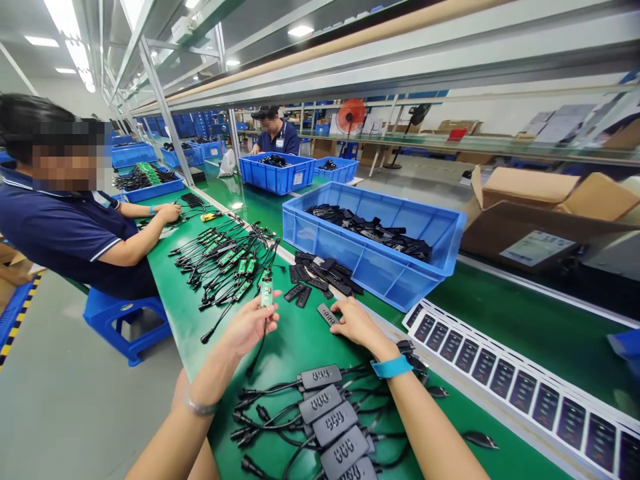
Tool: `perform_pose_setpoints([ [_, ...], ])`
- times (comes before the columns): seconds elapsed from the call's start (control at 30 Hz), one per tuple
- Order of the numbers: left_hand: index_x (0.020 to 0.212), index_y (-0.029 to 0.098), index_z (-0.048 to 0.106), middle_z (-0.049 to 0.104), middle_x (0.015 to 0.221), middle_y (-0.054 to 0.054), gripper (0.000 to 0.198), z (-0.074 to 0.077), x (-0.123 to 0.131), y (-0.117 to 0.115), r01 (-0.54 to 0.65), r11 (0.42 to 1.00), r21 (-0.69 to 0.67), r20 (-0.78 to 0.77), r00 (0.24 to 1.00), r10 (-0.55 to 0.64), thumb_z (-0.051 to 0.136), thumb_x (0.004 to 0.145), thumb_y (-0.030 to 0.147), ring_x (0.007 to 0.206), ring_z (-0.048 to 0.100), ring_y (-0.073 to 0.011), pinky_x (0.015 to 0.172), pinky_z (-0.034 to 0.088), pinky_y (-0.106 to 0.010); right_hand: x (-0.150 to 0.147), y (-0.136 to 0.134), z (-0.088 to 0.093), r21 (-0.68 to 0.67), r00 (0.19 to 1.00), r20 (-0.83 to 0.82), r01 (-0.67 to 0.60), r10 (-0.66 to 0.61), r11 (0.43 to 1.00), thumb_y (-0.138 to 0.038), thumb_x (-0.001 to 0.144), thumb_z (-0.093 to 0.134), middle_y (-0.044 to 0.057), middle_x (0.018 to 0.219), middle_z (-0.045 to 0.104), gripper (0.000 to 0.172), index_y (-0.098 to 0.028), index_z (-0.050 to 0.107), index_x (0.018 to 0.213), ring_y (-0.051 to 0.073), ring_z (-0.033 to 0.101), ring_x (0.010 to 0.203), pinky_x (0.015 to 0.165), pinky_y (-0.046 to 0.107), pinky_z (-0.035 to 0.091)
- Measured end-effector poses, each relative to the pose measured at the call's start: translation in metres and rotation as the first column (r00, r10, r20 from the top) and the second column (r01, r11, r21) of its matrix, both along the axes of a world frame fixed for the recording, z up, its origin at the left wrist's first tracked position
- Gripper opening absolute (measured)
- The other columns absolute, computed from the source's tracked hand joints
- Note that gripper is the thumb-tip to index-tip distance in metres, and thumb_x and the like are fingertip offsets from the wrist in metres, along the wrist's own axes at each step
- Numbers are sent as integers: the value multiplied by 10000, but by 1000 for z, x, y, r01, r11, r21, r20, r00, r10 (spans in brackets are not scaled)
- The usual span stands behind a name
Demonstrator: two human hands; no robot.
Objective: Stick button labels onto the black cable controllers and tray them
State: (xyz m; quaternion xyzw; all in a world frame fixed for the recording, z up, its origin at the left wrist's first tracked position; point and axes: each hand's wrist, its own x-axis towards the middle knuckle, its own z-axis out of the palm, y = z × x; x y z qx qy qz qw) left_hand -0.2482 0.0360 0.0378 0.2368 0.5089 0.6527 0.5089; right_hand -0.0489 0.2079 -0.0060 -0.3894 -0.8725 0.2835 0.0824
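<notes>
My left hand (253, 325) grips a small green circuit board (267, 291) between thumb and fingers, with black cables running from its ends. In my right hand (357, 325) is a black plastic cover (328, 315) with slots in it, pinched at its right edge just above the green table. Loose black covers (303, 277) lie heaped beyond it, beside a blue bin (415, 283) holding more dark plastic parts. Left of these, several cabled circuit boards (227, 259) are spread in a row. Nearest me, closed black cable boxes (334, 424) are stacked between my forearms.
Sheets of dark labels (504, 379) run along the right side. A co-worker (75, 213) sits at the left on a blue stool (127, 327); another person (280, 137) is behind farther bins (275, 177). An open cardboard box (530, 220) stands right, under overhead metal rails.
</notes>
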Motion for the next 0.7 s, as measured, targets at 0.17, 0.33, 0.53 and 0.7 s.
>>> perform_pose_setpoints([
  [0.17,1053,126,655,663,953,-77,416,0,30,-6,76,996,45,16,997,-77,823,694,256,702,642,-129,625,523,-253,-5,-3,14,-33,987,-156,-32,27,999,-111,757,560,-5,763,544,142,-195,561,871,153,519,676,723,321,451],
  [0.33,1240,149,580,694,1093,-144,589,2,44,-9,128,990,52,-62,990,-125,799,736,361,767,676,-160,731,541,-311,-7,-29,52,-324,782,-622,-201,-48,925,-287,810,583,5,975,537,519,-258,404,1296,110,546,646,627,282,494],
  [0.53,1104,127,664,714,967,-94,529,10,54,-10,218,975,44,-95,973,-213,865,641,287,809,701,-194,746,540,-300,-13,-63,73,-356,638,-763,-276,-107,893,-357,833,615,-59,664,497,247,-231,512,1018,132,541,635,627,275,472],
  [0.7,1133,137,659,702,1017,-81,584,12,59,-11,235,971,41,-107,967,-230,882,605,248,824,686,-175,751,524,-275,-16,-71,72,-367,676,-735,-332,-52,869,-350,841,611,-34,786,548,232,-237,488,1001,138,600,637,612,301,514],
])
